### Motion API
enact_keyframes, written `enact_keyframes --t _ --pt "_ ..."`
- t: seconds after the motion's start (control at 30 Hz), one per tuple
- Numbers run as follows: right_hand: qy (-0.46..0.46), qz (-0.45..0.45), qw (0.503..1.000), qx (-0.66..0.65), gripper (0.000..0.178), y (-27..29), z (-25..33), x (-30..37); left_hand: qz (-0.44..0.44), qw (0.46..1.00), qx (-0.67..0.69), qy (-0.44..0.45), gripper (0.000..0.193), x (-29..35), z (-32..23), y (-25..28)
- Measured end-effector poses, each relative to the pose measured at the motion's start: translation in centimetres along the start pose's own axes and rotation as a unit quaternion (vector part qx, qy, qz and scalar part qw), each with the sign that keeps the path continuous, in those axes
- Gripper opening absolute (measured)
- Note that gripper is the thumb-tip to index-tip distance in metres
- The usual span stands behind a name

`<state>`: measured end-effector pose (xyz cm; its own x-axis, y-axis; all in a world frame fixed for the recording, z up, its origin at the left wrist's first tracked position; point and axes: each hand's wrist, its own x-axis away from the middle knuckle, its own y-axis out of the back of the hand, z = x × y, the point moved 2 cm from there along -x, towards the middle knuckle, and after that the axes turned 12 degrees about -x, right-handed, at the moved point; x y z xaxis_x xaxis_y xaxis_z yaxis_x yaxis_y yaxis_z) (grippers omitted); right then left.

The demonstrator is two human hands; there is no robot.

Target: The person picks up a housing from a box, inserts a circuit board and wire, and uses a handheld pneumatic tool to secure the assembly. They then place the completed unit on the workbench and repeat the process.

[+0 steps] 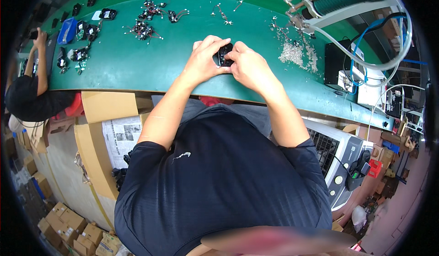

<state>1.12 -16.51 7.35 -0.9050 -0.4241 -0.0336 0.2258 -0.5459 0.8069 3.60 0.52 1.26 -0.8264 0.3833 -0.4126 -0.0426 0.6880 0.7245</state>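
A small black plastic housing (224, 54) is held above the green table's near edge, its open side facing up. My left hand (204, 61) wraps round its left side, with fingers along the top and the thumb below. My right hand (250, 65) is closed, its fingertips pressed into the right part of the housing. Whatever those fingertips may pinch is too small and covered to make out. Beyond my hands lie several black parts with red and black wires (142, 30). To the right spreads a heap of tiny pale metal pieces (292, 54).
A bench press with a handle (299, 22) overhangs the table's right side, near a black box (336, 63) with hoses. At the left, a co-worker's arm (41, 61) reaches over the table beside a blue tray (67, 30). An open carton (95, 157) stands below.
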Motion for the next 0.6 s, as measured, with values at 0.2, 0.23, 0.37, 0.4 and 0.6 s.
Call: enact_keyframes --t 0.2,0.23,0.37,0.4,0.6 --pt "-0.026 0.016 0.999 -0.034 0.03 0.2 -0.7 -0.1 0.007 1.0 0.016 0.017 0.084 0.1 0.0 0.2" --pt "-0.035 0.02 0.998 -0.045 0.032 0.3 -0.8 -0.2 0.008 1.0 0.016 0.016 0.084 0.1 0.0 0.3" --pt "-0.044 0.029 0.997 -0.052 0.033 0.1 -1.2 0.1 0.007 1.0 0.012 0.003 0.087 0.1 0.2 0.1" --pt "-0.037 0.025 0.996 -0.075 0.032 0.1 -1.3 0.2 0.003 1.0 0.008 -0.009 0.089 0.1 0.3 0.0" --pt "0.235 -0.437 0.865 0.072 0.039 9.5 3.7 2.4 -0.008 1.0 -0.013 -0.027 0.093 0.3 0.1 -0.3"
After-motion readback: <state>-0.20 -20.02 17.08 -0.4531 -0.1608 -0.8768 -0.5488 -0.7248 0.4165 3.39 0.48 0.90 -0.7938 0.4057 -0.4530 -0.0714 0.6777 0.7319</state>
